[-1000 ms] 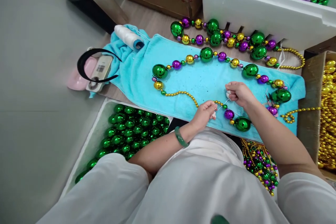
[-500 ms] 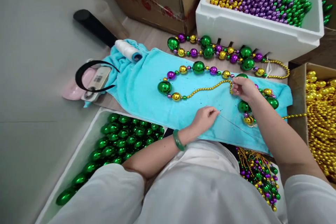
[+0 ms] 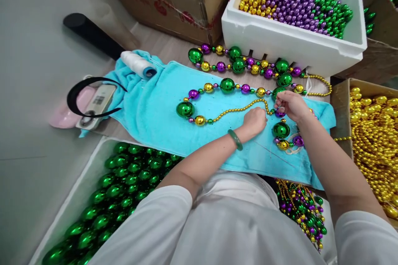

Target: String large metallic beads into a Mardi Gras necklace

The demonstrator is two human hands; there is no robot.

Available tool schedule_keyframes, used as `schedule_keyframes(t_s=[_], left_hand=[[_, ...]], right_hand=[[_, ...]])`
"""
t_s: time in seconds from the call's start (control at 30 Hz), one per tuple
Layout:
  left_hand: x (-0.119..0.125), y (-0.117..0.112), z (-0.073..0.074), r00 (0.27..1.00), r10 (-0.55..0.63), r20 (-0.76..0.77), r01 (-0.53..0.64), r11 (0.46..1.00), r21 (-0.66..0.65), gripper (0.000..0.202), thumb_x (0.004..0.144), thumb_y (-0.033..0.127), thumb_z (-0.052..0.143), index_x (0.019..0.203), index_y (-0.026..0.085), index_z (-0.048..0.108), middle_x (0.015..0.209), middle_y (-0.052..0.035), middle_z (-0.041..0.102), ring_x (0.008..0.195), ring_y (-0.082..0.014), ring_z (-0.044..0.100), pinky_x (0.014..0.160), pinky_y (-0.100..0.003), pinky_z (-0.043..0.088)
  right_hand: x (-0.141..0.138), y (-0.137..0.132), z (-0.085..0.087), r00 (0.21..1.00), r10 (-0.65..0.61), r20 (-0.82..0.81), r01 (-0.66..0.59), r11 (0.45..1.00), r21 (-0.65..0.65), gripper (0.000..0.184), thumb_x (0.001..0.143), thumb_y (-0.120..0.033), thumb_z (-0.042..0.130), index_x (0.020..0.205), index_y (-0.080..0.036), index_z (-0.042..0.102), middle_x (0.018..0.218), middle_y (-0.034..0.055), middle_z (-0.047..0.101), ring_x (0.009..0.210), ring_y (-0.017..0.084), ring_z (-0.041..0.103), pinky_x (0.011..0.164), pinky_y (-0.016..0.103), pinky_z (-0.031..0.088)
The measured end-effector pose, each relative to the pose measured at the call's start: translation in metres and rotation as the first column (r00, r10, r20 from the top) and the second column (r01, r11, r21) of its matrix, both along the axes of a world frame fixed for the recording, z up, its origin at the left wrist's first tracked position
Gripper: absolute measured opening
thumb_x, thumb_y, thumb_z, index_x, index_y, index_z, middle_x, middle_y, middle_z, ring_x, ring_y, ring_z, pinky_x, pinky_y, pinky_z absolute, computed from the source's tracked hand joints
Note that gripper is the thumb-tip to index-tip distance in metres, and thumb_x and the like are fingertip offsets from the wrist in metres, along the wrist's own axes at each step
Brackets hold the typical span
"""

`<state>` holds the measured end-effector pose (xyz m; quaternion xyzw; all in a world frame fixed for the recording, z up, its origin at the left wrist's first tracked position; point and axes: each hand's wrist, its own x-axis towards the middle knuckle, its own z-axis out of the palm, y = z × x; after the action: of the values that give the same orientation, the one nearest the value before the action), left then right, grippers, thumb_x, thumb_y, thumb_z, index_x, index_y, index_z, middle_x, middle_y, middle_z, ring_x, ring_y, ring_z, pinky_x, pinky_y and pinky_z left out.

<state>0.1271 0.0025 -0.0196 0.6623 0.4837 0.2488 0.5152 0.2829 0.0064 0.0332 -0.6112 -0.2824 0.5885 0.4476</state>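
My left hand (image 3: pixel 255 121), with a green bangle (image 3: pixel 235 139) on its wrist, is closed beside the end of a gold bead strand (image 3: pixel 238 110). Whatever its fingers hold is hidden. Close by on the right, my right hand (image 3: pixel 291 106) is pinched above a purple bead (image 3: pixel 280 113); I cannot make out what lies between its fingertips. The gold strand joins a necklace of large green, purple and gold beads, such as the green bead (image 3: pixel 227 85), looped on a turquoise towel (image 3: pixel 161 112). A thin thread (image 3: pixel 273 153) crosses the towel below my hands.
A finished-looking bead necklace (image 3: pixel 239 66) lies beyond the towel. Behind it stands a white foam box (image 3: pixel 289 45) of sorted beads. A carton (image 3: pixel 342 103) of gold strands is at right, green beads (image 3: pixel 124 182) at lower left. A thread spool (image 3: pixel 137 64) and black headband (image 3: pixel 71 97) lie left.
My left hand has moved up and right from the thread to the gold strand's end, close to my right hand. The strand's raised end has dropped lower. The whole view has shifted slightly.
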Motion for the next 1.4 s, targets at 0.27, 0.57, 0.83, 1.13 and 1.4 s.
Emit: schedule_keyframes(t_s=[0.27,0.57,0.83,1.13,1.4], left_hand=[[-0.024,-0.001,0.035,0.914,-0.026,0.404,0.077,0.991,-0.110,0.014,0.073,0.011,0.064,0.063,0.017,0.056,0.079,-0.0027,0.062,0.081,-0.0148,0.054,0.076,-0.025,0.043],[-0.064,-0.015,0.040,0.477,0.524,0.706,0.122,0.756,-0.643,0.016,0.084,0.018,0.060,0.076,0.018,0.046,0.074,0.0005,0.058,0.082,-0.0136,0.064,0.070,-0.024,0.051],[-0.080,-0.036,0.023,0.518,0.507,0.689,0.136,0.746,-0.651,0.017,0.082,0.021,0.061,0.078,0.019,0.045,0.063,0.0048,0.045,0.055,-0.0066,0.048,0.051,-0.018,0.042],[-0.089,-0.033,0.025,0.915,0.235,0.327,-0.019,0.835,-0.549,0.015,0.082,0.011,0.058,0.071,0.015,0.049,0.058,0.0035,0.052,0.046,-0.0058,0.046,0.044,-0.017,0.041],[-0.096,-0.023,0.023,0.922,0.268,0.279,-0.015,0.745,-0.666,0.012,0.081,0.005,0.061,0.078,0.012,0.052,0.068,-0.0005,0.061,0.054,-0.0050,0.054,0.058,-0.022,0.052]], right_hand=[[0.003,0.000,0.003,0.994,-0.007,-0.108,0.007,1.000,-0.008,0.029,0.066,-0.030,0.076,0.068,-0.018,0.050,0.053,-0.0037,0.048,0.047,0.009,0.049,0.037,0.019,0.029],[-0.023,-0.006,-0.001,0.969,0.024,-0.247,-0.032,0.999,-0.031,0.027,0.068,-0.026,0.073,0.066,-0.019,0.047,0.051,-0.0039,0.044,0.047,0.009,0.046,0.037,0.019,0.026],[-0.055,-0.018,0.008,0.969,0.151,-0.193,-0.146,0.989,0.040,0.034,0.067,-0.031,0.078,0.064,-0.019,0.046,0.050,-0.0051,0.042,0.043,0.008,0.045,0.036,0.019,0.024],[-0.089,-0.020,0.004,0.980,0.166,-0.112,-0.152,0.980,0.125,0.038,0.065,-0.039,0.081,0.064,-0.018,0.049,0.045,-0.0073,0.040,0.038,0.005,0.039,0.032,0.017,0.016],[-0.087,-0.019,0.003,0.958,0.237,-0.163,-0.210,0.963,0.167,0.040,0.062,-0.040,0.083,0.065,-0.018,0.050,0.046,-0.0067,0.045,0.039,0.007,0.044,0.033,0.018,0.023]])
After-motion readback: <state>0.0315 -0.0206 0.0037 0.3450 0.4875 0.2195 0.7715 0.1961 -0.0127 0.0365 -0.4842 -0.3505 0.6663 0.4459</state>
